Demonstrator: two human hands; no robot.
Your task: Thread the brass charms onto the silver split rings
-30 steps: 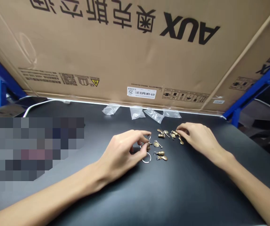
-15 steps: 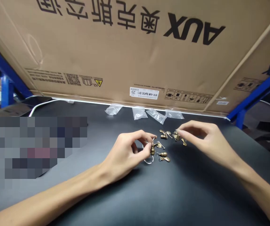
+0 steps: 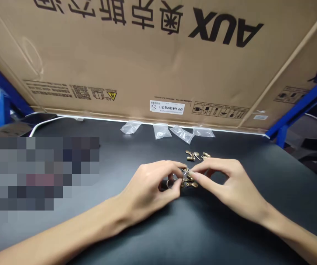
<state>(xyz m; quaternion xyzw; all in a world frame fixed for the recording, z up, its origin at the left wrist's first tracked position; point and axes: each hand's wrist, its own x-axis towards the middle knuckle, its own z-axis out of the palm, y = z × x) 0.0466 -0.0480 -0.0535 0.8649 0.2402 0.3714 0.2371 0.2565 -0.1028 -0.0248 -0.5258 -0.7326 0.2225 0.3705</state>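
My left hand (image 3: 154,182) is closed in a pinch on a silver key ring (image 3: 171,183), whose loop shows beneath the fingers. Thumb and forefinger of my right hand (image 3: 225,180) are pressed together at a small metal piece right beside the left fingertips; its exact shape is covered. Just under both hands lie brass-coloured pendants (image 3: 194,185), partly hidden by my fingers. Farther back, a small cluster of brass pendants and pins (image 3: 191,156) rests on the black tabletop (image 3: 153,235), apart from my hands.
Several clear plastic bags (image 3: 182,134) lie along the back of the table. Behind them stands a large cardboard box (image 3: 114,59) with printed lettering, between blue metal posts (image 3: 3,106). A white cable (image 3: 41,125) and a blurred-out area (image 3: 37,173) are at the left.
My right hand has come left and nearer from the back pendants to meet my left hand. The left fingers still grip the key ring and have shifted slightly; the whole view has moved a little.
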